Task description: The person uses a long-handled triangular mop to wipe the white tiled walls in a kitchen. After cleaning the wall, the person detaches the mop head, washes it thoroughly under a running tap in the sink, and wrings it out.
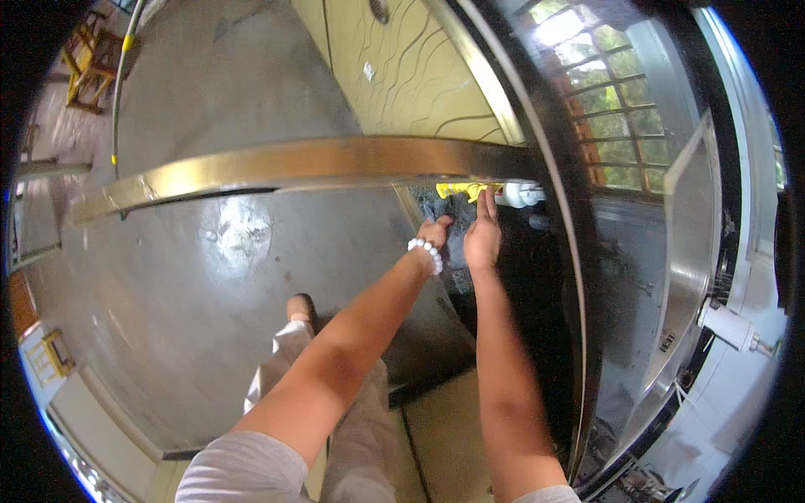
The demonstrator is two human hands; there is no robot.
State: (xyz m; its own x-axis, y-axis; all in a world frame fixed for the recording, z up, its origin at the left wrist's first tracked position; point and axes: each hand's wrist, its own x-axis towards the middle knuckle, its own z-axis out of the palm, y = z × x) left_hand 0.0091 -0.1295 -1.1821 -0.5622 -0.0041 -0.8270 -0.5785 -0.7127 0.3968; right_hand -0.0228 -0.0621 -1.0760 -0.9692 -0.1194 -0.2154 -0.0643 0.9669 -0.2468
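Observation:
My right hand (481,241) reaches into the dark cabinet opening below a counter, its visible fingers stretched out. The fingertips overlap a yellow container (458,192) lying near a white bottle (521,195); whether they touch it I cannot tell. Beside it, to the left, is my left hand (433,231), with a white bead bracelet (426,255) on the wrist. One digit of it points right, while the other fingers are mostly hidden. A dark grey mottled surface (455,251) shows between and behind both hands.
An open cabinet door (335,161) with a brass-coloured edge crosses in front of me. On the right is a glossy black counter (579,277) with a metal sheet (689,193). Grey floor (168,310) spreads left; a wooden chair (88,67) stands far left.

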